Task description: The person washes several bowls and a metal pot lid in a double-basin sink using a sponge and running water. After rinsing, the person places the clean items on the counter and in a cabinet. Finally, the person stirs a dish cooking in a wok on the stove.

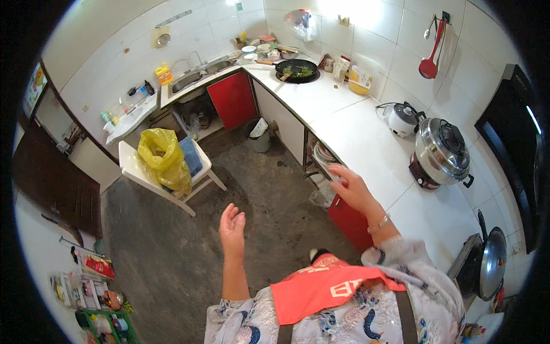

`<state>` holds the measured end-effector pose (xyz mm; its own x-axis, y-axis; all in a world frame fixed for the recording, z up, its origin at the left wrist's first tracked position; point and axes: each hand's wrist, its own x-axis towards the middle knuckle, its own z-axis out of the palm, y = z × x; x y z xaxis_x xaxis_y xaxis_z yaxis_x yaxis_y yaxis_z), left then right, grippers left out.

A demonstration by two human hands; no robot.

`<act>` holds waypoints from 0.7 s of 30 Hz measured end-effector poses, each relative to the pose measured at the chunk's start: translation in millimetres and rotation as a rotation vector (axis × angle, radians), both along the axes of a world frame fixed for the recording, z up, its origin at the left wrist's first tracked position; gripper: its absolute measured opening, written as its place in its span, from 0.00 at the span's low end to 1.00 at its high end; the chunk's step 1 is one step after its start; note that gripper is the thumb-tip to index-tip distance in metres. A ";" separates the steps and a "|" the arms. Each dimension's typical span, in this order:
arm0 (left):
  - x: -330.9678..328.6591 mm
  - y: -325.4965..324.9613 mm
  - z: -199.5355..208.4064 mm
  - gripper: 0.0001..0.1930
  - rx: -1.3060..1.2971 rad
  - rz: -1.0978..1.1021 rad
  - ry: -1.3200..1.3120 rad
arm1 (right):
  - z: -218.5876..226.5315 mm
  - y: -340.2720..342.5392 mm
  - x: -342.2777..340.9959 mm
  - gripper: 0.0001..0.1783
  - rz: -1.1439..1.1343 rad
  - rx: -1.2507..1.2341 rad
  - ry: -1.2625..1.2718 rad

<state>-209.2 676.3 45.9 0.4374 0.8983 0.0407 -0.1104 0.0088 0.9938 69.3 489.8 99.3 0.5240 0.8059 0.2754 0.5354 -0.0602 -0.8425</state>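
My left hand (232,229) hangs in the air above the dark floor, its fingers loosely apart and holding nothing. My right hand (352,189) is raised near the edge of the white counter (366,143), fingers slightly bent and parted, with nothing visible in it. Below the right hand is a red cabinet door (346,222). A black frying pan (309,67) with chopped greens in it sits on a hob at the far end of the counter. A wooden-looking spatula rests in the pan.
Right along the counter stand a white rice cooker (399,121), a large steel pot (438,157) and a wok (494,266). A white chair (130,163) holding a yellow bag (163,157) stands left. A grey bin (261,142) stands by the cabinets; a sink (186,82) lies beyond.
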 end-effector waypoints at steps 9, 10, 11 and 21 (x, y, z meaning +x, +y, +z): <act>85.6 167.2 6.2 0.24 0.010 0.034 -0.080 | -9.5 248.6 112.8 0.19 0.056 0.105 0.089; 106.5 193.3 -0.5 0.23 0.007 0.008 -0.098 | -24.5 275.5 135.8 0.19 0.060 0.115 0.161; 130.5 220.4 -7.5 0.23 0.004 -0.020 -0.117 | -48.6 304.4 166.3 0.19 0.063 0.126 0.232; 333.1 476.3 -2.1 0.22 -0.042 -0.120 0.096 | -203.1 638.2 468.0 0.32 -0.578 0.149 1.136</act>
